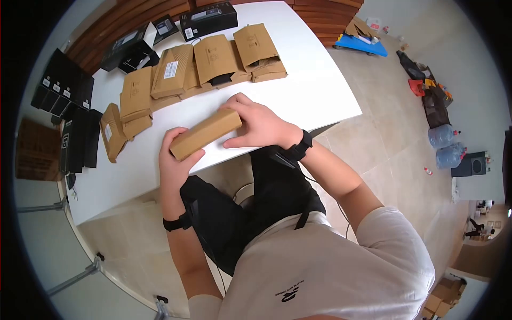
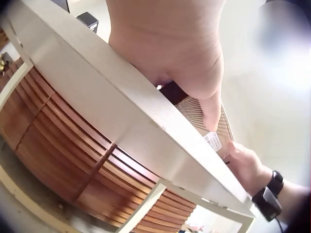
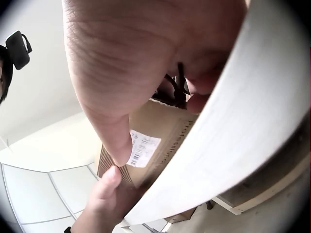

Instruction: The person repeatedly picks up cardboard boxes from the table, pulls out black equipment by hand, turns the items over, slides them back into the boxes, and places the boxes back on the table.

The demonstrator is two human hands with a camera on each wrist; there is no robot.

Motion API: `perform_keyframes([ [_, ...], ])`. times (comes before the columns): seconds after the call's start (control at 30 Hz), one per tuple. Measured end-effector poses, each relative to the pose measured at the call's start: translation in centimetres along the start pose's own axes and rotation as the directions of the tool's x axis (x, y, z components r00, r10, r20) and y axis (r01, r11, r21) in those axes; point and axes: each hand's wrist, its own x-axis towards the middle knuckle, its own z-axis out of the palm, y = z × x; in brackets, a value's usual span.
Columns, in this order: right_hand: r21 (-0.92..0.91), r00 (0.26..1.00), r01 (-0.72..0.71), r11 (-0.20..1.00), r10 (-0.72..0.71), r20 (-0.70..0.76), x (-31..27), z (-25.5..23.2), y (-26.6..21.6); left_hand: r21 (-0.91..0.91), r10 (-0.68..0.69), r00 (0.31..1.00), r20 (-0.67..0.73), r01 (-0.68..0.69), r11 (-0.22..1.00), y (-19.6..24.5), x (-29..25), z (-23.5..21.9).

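A slim brown cardboard box (image 1: 207, 133) is held tilted over the front edge of the white table. My left hand (image 1: 175, 164) grips its left end, thumb on the near side and fingers on the far side. Around the right end curls my right hand (image 1: 262, 124), fingers at the far corner, thumb spread toward me. In the right wrist view a white label (image 3: 144, 148) shows on the box's side, and a black cord (image 3: 180, 87) appears at its end beside the right fingers. Most of the box's inside is hidden.
Several opened brown cartons (image 1: 216, 60) line the white table (image 1: 314, 80) behind the box. Black boxes (image 1: 209, 21) stand at the back, with more black boxes (image 1: 66, 88) at the left. Below the table's front edge are my legs (image 1: 229, 213).
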Motion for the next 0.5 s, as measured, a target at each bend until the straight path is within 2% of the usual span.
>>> perform_keyframes([
  [0.03, -0.003, 1.0, 0.007, 1.0, -0.007, -0.007, 0.0, 0.4, 0.5, 0.003, 0.01, 1.0, 0.0, -0.01, 1.0, 0.0, 0.3, -0.2],
  [0.1, 0.052, 0.976, 0.183, 0.982, -0.175, -0.127, 0.0, 1.1, 1.2, -0.191, 0.012, 0.995, 0.095, 0.006, 0.982, -0.3, 0.7, -0.5],
  [0.13, 0.062, 0.948, 0.278, 0.959, -0.263, -0.18, -0.2, 1.3, 1.2, -0.165, 0.033, 0.991, 0.133, -0.011, 0.986, -0.4, 0.8, -0.3],
  [0.17, 0.063, 0.949, 0.276, 0.959, -0.261, -0.179, -0.7, 1.3, 1.2, -0.166, 0.031, 0.991, 0.133, -0.008, 0.986, -0.6, 0.9, -0.1],
  [0.2, 0.282, 0.985, 0.161, 0.946, -0.136, -0.106, -1.2, 1.1, 0.7, -0.193, 0.041, 0.985, 0.167, -0.008, 0.981, -0.6, 1.0, 0.2],
  [0.23, 0.478, 1.0, 0.025, 0.878, -0.025, -0.007, -1.8, 0.8, 0.2, -0.222, 0.052, 0.978, 0.201, -0.006, 0.975, -0.6, 1.0, 0.3],
  [0.27, 0.378, 0.997, 0.074, 0.923, -0.07, -0.025, -2.3, 0.4, -0.1, -0.192, 0.043, 0.971, 0.236, 0.004, 0.981, -0.6, 1.0, 0.2],
  [0.3, 0.378, 0.998, 0.058, 0.924, -0.058, -0.011, -3.1, -0.2, -0.2, -0.204, 0.031, 0.972, 0.234, 0.018, 0.979, -1.1, 0.8, 0.4],
  [0.37, 0.291, 0.96, 0.232, 0.928, -0.171, -0.221, -4.7, -2.4, -0.3, -0.184, 0.193, 0.972, 0.137, -0.166, 0.969, -1.3, 0.7, 0.5],
  [0.4, 0.244, 0.923, 0.217, 0.945, -0.118, -0.365, -5.0, -3.9, -1.2, -0.197, 0.185, 0.965, 0.186, -0.147, 0.969, -1.1, 0.8, 0.0],
  [0.43, 0.198, 0.861, 0.193, 0.961, -0.07, -0.503, -5.5, -5.4, -1.9, -0.201, 0.181, 0.967, 0.177, -0.145, 0.969, -1.2, 0.8, -0.1],
  [0.5, -0.15, 0.721, 0.056, 0.987, -0.144, -0.678, -5.4, -8.8, -0.5, -0.178, 0.149, 0.977, 0.153, -0.121, 0.976, -1.3, 0.9, 0.1],
])
